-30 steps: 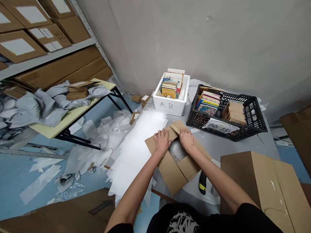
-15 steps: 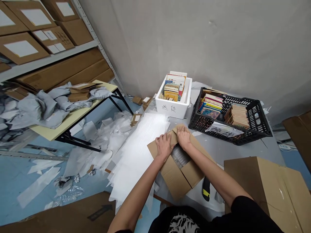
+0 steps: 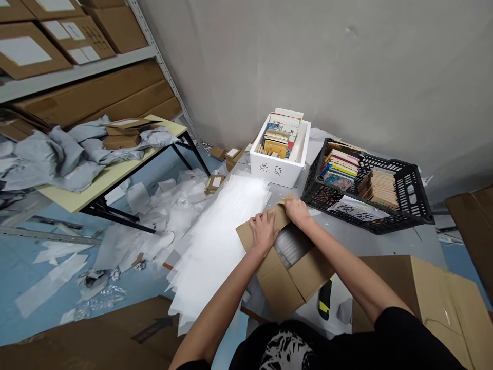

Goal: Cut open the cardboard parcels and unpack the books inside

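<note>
A small open cardboard box lies at an angle on the grey table. Translucent white wrapping shows through its opening. My left hand grips the box's far left flap, its fingers bent over the cardboard. At the far corner my right hand is closed on the edge of a flap, close beside the left. Under my right forearm, a black and yellow tool is partly hidden. A fanned stack of white foam sheets lies to the left of the box.
Behind the box stand a white foam bin and a black crate, both holding books. A larger carton is at right. Grey parcels cover a side table; boxes fill a shelf. Loose sheets litter the floor.
The view has shifted slightly. My right hand has turned and moved a little away from my left along the flap, and more of the box's opening shows.
</note>
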Demonstrator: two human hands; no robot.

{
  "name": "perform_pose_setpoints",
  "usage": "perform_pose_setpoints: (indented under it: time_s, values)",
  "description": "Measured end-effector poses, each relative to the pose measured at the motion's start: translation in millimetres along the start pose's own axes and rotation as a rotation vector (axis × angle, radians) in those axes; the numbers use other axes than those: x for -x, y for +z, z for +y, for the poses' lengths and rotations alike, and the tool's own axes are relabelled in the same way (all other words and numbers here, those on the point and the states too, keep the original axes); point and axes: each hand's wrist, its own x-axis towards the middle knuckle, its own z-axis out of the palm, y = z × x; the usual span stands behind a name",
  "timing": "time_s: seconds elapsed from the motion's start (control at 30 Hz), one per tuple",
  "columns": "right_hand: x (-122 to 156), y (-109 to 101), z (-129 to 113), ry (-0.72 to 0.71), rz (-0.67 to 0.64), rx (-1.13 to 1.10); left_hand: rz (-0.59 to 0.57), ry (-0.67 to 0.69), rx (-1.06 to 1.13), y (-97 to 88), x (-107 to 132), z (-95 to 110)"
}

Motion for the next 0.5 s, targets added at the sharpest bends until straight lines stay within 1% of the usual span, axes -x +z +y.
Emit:
perform_pose_setpoints:
  time_s: [0.1,0.2,0.3,0.4,0.47,0.5]
  values:
    - [6.0,-7.1,17.4,0.032,0.069,-0.015,0.009,-0.002,-0.031,-4.1,0.2,2.5]
    - [9.0,-15.7,42.2,0.052,0.096,-0.031,0.013,-0.009,-0.053,-8.7,6.2,4.2]
    - [8.8,-19.6,66.1,0.151,0.136,-0.052,-0.041,-0.036,-0.081,-14.7,16.1,8.7]
    - [12.1,-12.3,83.4,0.284,0.272,-0.044,-0.137,-0.053,-0.076,-26.5,18.6,12.0]
    - [20.7,-0.1,89.3,0.301,0.35,-0.015,-0.228,-0.08,0.006,-38.0,10.3,5.9]
    - [27.2,7.8,90.5,0.301,0.363,-0.005,-0.274,-0.095,0.058,-44.1,2.7,-1.0]
